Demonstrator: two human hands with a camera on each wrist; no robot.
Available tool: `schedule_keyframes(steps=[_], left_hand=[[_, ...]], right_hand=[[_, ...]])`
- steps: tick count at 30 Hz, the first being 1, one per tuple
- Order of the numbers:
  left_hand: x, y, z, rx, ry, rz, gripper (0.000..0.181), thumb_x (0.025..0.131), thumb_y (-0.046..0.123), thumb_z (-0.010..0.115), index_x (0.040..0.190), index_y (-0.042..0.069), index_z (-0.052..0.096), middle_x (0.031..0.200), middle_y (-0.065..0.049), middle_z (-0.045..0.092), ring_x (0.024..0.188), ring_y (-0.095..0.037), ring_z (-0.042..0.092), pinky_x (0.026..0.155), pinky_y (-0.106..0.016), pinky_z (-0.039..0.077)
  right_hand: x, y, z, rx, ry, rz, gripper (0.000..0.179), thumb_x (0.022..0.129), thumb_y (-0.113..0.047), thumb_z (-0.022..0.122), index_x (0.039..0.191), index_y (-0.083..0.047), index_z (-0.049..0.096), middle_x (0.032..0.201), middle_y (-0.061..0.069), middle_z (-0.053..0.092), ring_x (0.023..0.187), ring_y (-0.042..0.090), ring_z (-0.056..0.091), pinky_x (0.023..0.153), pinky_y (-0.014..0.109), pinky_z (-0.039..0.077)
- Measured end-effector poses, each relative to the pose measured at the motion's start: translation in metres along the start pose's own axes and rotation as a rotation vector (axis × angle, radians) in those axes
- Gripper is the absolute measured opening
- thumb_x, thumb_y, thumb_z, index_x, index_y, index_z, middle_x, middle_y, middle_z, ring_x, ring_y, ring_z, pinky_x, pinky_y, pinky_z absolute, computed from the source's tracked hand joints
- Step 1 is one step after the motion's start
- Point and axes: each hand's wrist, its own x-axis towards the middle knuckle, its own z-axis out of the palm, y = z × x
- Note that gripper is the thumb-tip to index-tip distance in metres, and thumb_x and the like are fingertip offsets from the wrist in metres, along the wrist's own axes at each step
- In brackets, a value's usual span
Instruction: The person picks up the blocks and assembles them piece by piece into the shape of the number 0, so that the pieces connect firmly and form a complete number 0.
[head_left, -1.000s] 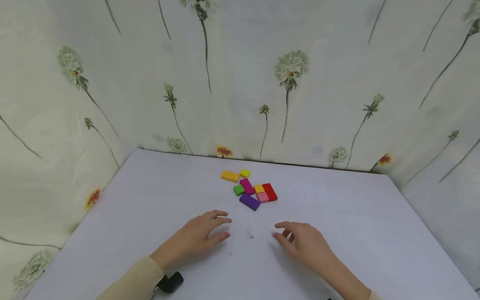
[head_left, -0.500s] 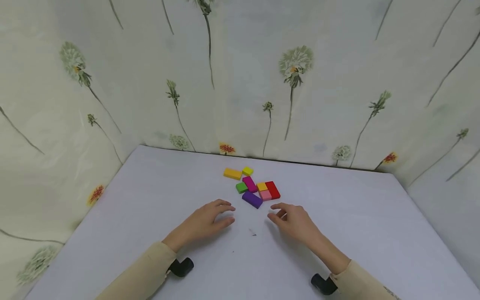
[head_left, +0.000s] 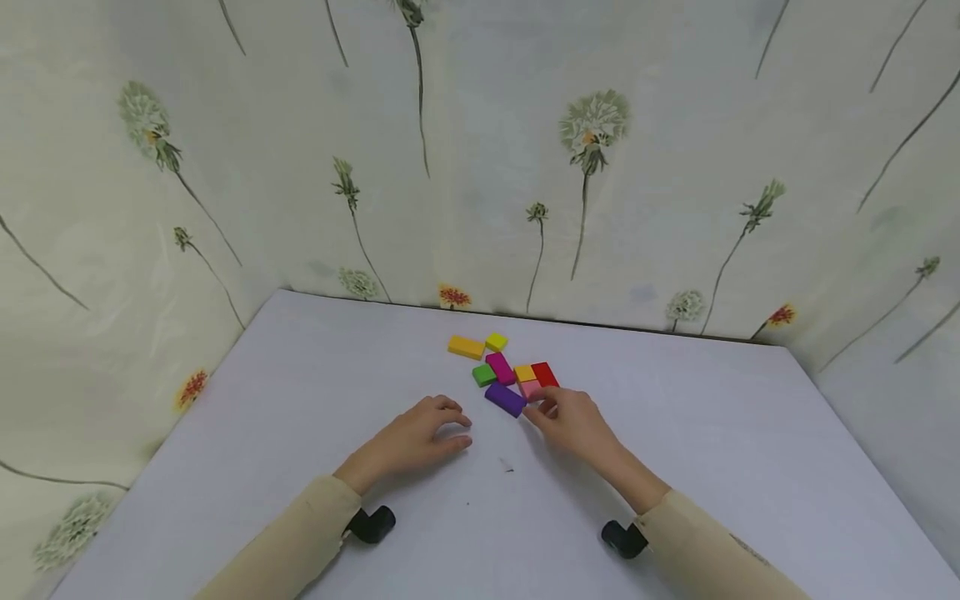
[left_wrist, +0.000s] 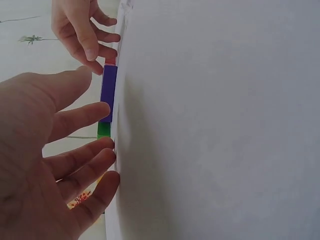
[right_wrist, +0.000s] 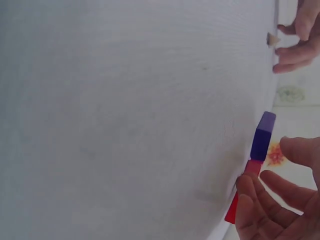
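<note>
Several coloured blocks lie in a loose cluster on the white table. My right hand (head_left: 573,423) is at their near right side, its fingertips beside the purple block (head_left: 506,399) and over part of the pink block (head_left: 529,388). In the right wrist view its thumb and fingers stand apart around no block, below the purple block (right_wrist: 263,137); whether a fingertip touches the pink one I cannot tell. The red block (head_left: 545,374) is partly covered by that hand. My left hand (head_left: 420,435) hovers at the near left, fingers spread and holding nothing, with green block (head_left: 484,375) beyond it.
A magenta block (head_left: 500,367) and a small orange block (head_left: 524,373) lie within the cluster. Behind them are a long orange block (head_left: 466,347) and a yellow block (head_left: 496,342). A flower-patterned cloth (head_left: 480,167) rises behind the table (head_left: 675,450).
My right hand has moved forward and left, up to the purple and pink blocks. The left hand has moved slightly forward. The view has shifted a little; the blocks keep their arrangement.
</note>
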Motion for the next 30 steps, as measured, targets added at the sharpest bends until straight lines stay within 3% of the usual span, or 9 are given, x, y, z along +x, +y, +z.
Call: schedule_keyframes(steps=[5,9,13,18,30], left_hand=[[0.005,0.000,-0.003,0.003,-0.007,0.001,0.032,0.097,0.039,0.061,0.118,0.017,0.070,0.124,-0.002,0.057,0.118,-0.020,0.051,0.098,-0.042,0.044],[0.012,-0.004,-0.005,-0.025,0.014,0.016,0.031,0.097,0.035,0.061,0.118,0.014,0.069,0.115,-0.002,0.059,0.105,-0.017,0.056,0.090,-0.038,0.048],[0.021,-0.008,-0.007,-0.049,0.038,0.022,0.032,0.097,0.033,0.062,0.120,0.012,0.068,0.111,-0.002,0.060,0.095,-0.015,0.057,0.083,-0.034,0.048],[0.032,-0.010,-0.009,-0.041,0.085,0.014,0.034,0.098,0.032,0.060,0.123,0.010,0.066,0.114,-0.005,0.061,0.096,-0.016,0.056,0.084,-0.035,0.048],[0.063,-0.013,-0.006,-0.008,0.188,-0.092,0.036,0.098,0.030,0.060,0.126,0.008,0.065,0.115,-0.008,0.061,0.099,-0.020,0.058,0.085,-0.038,0.049]], right_hand=[[0.006,-0.004,0.004,-0.001,0.008,0.011,0.036,0.089,-0.026,0.073,0.120,-0.008,0.068,0.090,0.000,0.067,0.082,0.017,0.060,0.066,0.027,0.052],[0.010,-0.007,0.007,-0.018,0.013,0.021,0.040,0.088,-0.026,0.074,0.124,-0.010,0.066,0.090,-0.001,0.067,0.082,0.017,0.060,0.068,0.028,0.052],[0.012,-0.010,0.009,-0.047,0.004,0.019,0.038,0.087,-0.026,0.076,0.121,-0.011,0.068,0.087,-0.002,0.067,0.079,0.016,0.059,0.070,0.030,0.052],[0.014,-0.012,0.010,-0.093,-0.008,0.003,0.034,0.087,-0.026,0.076,0.117,-0.011,0.070,0.082,-0.003,0.065,0.074,0.015,0.057,0.068,0.031,0.049],[0.012,-0.012,0.010,-0.136,0.001,0.000,0.037,0.084,-0.029,0.078,0.116,-0.012,0.071,0.085,-0.003,0.062,0.075,0.015,0.055,0.067,0.031,0.049]])
